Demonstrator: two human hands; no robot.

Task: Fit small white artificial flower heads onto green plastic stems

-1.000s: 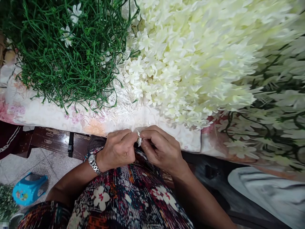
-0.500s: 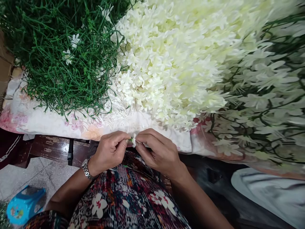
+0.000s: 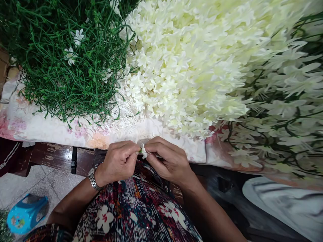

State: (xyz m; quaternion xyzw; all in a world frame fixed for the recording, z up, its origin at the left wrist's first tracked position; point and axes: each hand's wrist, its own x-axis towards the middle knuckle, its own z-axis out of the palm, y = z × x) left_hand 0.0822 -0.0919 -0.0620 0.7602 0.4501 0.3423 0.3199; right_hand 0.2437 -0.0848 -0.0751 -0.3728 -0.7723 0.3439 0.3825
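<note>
Close to my lap, in the head view, a small white artificial flower [image 3: 144, 151] shows between my two hands. My left hand [image 3: 119, 161] is closed in a pinch on the flower's green stem; only a short bit of green shows past the fingertips. From the other side my right hand [image 3: 168, 159] pinches at the white blossom, thumb against forefinger, with a thin pale strand at the tips. Beyond them lie a heap of green plastic stems [image 3: 75, 77], loose cream-white blossoms [image 3: 181, 74] and fine white strands [image 3: 126, 116].
A flowered cloth [image 3: 55, 124] covers the work surface under the heaps. White flowers on green stems [image 3: 282, 111] are piled at the right. Down on the tiled floor at the left stands a blue plastic stool [image 3: 26, 215]. Pale fabric [image 3: 282, 205] shows at the lower right.
Both hands have shifted very slightly, still pinching the flower and its stem, and the blossom is tilted a little differently. The view has moved a bit; the heaps stay as they were.
</note>
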